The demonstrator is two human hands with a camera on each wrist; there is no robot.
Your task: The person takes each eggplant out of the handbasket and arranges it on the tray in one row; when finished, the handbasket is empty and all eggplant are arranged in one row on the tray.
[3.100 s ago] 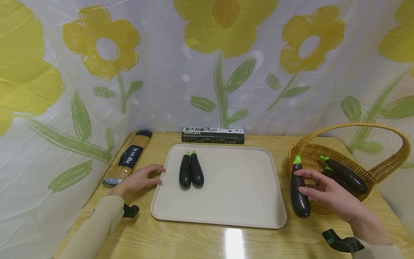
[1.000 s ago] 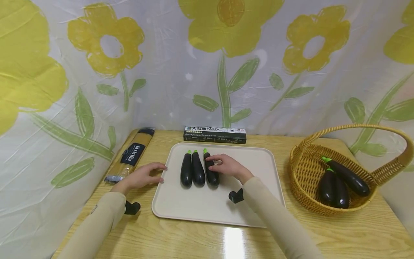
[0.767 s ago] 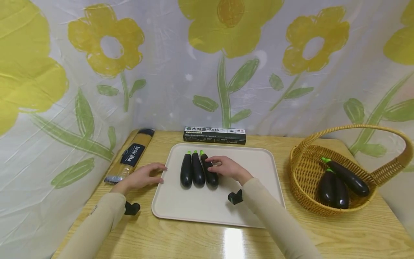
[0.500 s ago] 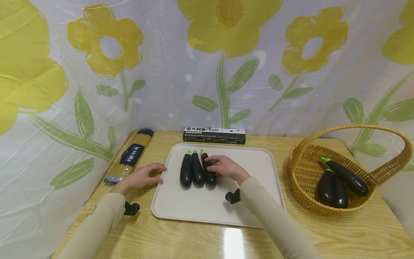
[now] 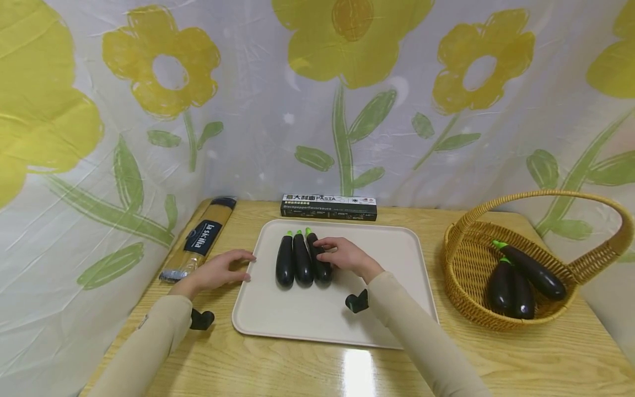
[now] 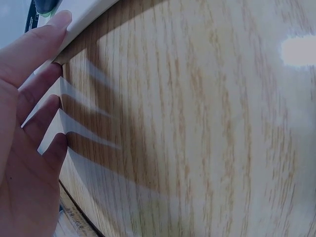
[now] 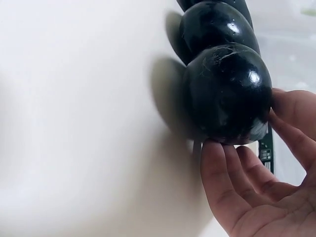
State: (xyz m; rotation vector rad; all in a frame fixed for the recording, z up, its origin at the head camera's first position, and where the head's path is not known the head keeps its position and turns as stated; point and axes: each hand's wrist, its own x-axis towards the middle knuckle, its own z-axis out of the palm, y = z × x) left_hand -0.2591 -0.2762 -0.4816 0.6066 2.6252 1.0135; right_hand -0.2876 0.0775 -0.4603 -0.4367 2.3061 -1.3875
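On a pale rectangular tray, three dark purple eggplants with green stems lie side by side. These are a left eggplant, a middle eggplant and a right eggplant. My right hand holds the right eggplant from its right side. Up close in the right wrist view, the fingertips meet the glossy skin of this eggplant. My left hand rests at the tray's left rim, fingers spread and relaxed; the left wrist view shows its thumb at the rim.
At the right stands a wicker basket with a tall handle and three more eggplants inside. A pasta package lies left of the tray. Behind the tray is a dark pasta box, before a flowered cloth backdrop.
My right hand has carried an eggplant from the basket to the tray and set it beside the other two, then shifted it slightly left against them. The left hand has stayed at the rim.
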